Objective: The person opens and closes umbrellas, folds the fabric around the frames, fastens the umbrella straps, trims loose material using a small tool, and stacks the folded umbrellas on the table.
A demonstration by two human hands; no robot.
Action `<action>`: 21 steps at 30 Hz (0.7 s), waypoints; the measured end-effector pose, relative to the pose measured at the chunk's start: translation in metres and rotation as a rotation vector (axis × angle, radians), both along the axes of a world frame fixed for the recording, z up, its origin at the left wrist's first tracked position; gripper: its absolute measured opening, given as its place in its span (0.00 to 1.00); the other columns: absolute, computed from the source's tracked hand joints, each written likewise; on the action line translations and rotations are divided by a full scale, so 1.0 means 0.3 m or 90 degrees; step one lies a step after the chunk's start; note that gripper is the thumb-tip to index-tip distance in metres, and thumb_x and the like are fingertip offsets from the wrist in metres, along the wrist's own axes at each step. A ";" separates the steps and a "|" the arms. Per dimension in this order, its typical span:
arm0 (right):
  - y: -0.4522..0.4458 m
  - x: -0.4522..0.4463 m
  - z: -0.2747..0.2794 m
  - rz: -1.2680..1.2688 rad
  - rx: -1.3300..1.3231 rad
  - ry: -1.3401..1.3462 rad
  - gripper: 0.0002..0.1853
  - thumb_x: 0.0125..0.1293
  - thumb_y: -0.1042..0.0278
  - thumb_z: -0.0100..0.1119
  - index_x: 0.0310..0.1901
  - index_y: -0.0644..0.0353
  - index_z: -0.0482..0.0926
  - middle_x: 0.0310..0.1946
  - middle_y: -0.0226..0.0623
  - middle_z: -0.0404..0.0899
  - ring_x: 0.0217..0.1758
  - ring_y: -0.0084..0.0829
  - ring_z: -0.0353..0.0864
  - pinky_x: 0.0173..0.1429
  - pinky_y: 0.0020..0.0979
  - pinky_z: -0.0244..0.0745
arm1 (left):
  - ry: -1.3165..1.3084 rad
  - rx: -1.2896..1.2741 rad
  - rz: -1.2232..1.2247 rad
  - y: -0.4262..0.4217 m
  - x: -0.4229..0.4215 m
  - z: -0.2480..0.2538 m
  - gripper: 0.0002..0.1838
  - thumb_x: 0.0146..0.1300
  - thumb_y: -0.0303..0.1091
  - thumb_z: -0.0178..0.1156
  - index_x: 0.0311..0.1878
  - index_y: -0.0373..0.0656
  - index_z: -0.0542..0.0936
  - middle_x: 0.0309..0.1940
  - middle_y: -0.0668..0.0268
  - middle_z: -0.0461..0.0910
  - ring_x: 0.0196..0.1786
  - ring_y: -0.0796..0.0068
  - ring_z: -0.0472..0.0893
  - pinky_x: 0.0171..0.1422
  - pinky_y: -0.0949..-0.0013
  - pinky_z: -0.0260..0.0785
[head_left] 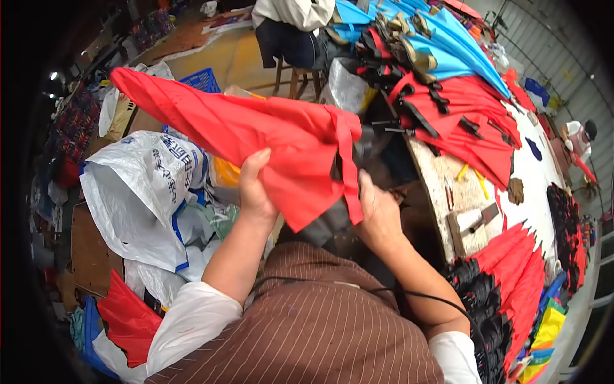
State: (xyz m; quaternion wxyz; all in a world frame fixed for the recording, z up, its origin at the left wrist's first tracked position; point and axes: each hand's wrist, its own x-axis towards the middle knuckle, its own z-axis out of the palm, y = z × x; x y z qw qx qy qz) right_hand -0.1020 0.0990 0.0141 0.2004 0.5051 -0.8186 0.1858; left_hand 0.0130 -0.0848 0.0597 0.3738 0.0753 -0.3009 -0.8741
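A red umbrella (pixel 211 118), its canopy folded loosely, stretches across in front of me with its narrow end up at the left. My left hand (pixel 258 189) is closed around the middle of the canopy, thumb on top and most fingers hidden beneath. At the wide end, my right hand (pixel 378 214) is closed on the canopy's edge beside a hanging red strap (pixel 346 160). Dark grey material shows under that edge. Whatever part of the handle lies there is hidden.
On the right, a worktable (pixel 435 176) bears piled red umbrellas (pixel 473 115), blue umbrellas (pixel 448 41) and a wooden block (pixel 469 233) with a metal piece. A white plastic sack (pixel 137 192) gapes at left. Ahead, a seated person (pixel 291 32) occupies a stool.
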 end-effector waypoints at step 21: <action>0.067 0.100 0.024 -0.025 -0.045 -0.189 0.31 0.47 0.67 0.66 0.52 0.72 0.66 0.30 0.48 0.78 0.33 0.46 0.79 0.34 0.40 0.75 | -0.055 0.020 -0.075 -0.009 -0.031 -0.012 0.27 0.58 0.36 0.56 0.61 0.38 0.67 0.55 0.56 0.74 0.59 0.58 0.73 0.67 0.56 0.61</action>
